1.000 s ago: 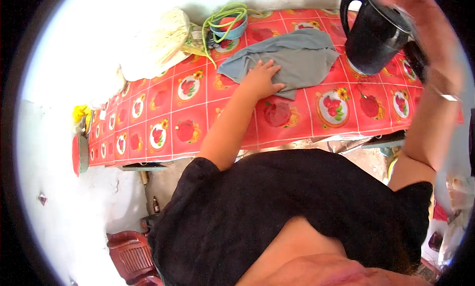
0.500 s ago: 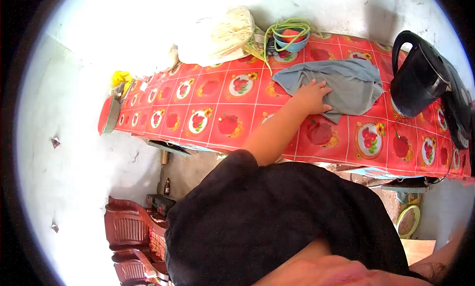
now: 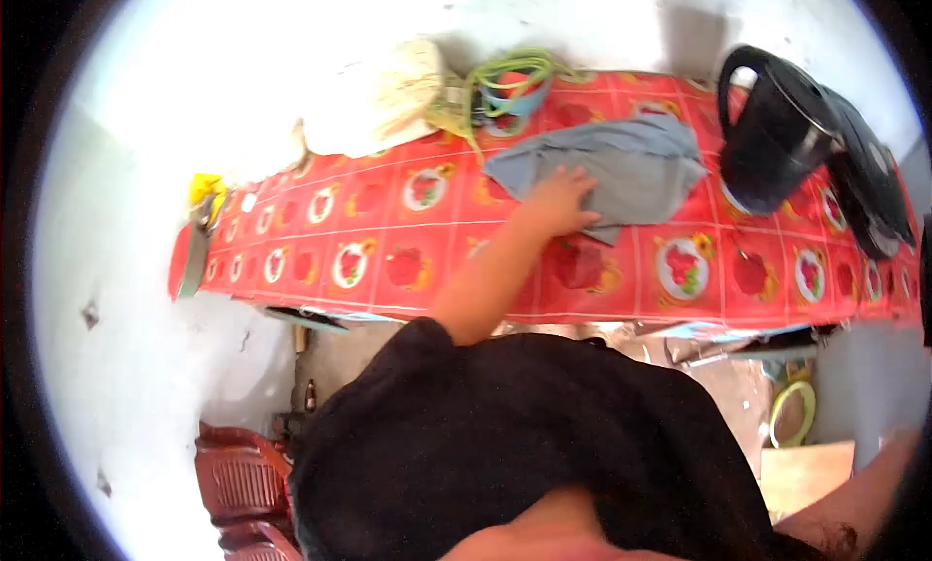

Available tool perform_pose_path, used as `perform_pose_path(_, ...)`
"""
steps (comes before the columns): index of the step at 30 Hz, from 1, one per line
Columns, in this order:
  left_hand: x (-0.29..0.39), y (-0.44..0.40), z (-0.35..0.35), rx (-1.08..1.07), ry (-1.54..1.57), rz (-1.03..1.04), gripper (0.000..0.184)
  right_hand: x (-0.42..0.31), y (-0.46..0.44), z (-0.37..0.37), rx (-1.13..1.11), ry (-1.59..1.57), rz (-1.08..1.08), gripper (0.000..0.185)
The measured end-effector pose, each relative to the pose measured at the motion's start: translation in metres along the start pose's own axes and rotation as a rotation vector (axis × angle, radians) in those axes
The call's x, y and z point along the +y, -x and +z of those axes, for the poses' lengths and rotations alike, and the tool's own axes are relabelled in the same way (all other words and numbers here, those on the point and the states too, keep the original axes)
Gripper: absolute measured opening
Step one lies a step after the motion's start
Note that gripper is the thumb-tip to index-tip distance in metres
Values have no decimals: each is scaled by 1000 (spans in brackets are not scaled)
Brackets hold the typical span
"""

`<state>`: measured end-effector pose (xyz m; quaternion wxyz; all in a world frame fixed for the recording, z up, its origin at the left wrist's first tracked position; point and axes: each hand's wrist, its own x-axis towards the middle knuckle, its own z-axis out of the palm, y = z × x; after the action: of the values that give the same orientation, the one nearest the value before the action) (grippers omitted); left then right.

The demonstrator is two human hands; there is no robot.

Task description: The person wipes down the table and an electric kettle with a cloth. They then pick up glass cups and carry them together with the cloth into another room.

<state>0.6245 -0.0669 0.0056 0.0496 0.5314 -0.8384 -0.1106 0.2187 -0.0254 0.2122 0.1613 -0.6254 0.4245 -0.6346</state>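
Observation:
My left hand [image 3: 566,204] lies flat on a grey-blue cloth [image 3: 631,173], fingers spread over its near left part. The cloth is spread out and creased on a red tablecloth [image 3: 408,267] printed with fruit and flowers. Part of my right arm [image 3: 849,508] shows at the lower right edge; the right hand is out of sight. A black electric kettle [image 3: 777,134] stands to the right of the cloth.
A blue bowl [image 3: 524,103] with a green cord [image 3: 481,85] looped over it stands at the back, beside a pale bag [image 3: 388,105]. A black appliance [image 3: 869,173] is behind the kettle. Red-brown chairs [image 3: 243,478] stand lower left.
The whole view has shifted, so the table items appear further left. My left hand stays on the cloth in much the same place, its fingers still spread.

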Motion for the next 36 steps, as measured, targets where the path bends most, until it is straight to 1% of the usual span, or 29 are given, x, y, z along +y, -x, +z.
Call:
perform_pose_path(3, 5, 3, -5, -20, 39, -22, 68, 1, -1, 2, 1, -13, -12, 39)
perform_pose_path(5, 2, 3, -4, -2, 41, -37, 73, 2, -2, 3, 7, -27, -17, 39)
perform_pose_path(9, 1, -3, -2, -14, 45, -14, 72, 2, 4, 3, 23, -45, -27, 39)
perform_pose_path(14, 9, 7, -13, -39, 17, -47, 70, 4, 5, 6, 37, -47, -18, 39)
perform_pose_path(21, 3, -3, 0, -22, 44, -71, 70, 3, 8, 7, 35, -57, -24, 39)
perform_pose_path(22, 1, -11, -2, 21, 48, -46, 70, 5, 7, 7, 34, -54, -17, 39)
perform_pose_path(23, -1, 3, 3, 39, 45, -31, 70, 7, 6, 6, 33, -59, -2, 39)
perform_pose_path(26, 6, 7, -5, 32, 34, -62, 70, 5, 8, 3, 52, -66, -9, 39)
perform_pose_path(31, 13, 11, -12, 13, 32, -87, 70, 4, 16, -2, 102, -119, -37, 39)
perform_pose_path(32, 12, 9, -14, 36, 33, -83, 70, 3, 19, -3, 112, -136, -54, 39)
perform_pose_path(34, 14, 10, -14, -14, 41, -87, 69, -4, 26, -4, 130, -171, -89, 39)
perform_pose_path(36, 15, 10, -12, 2, 50, -85, 69, -15, 34, -10, 152, -215, -138, 39)
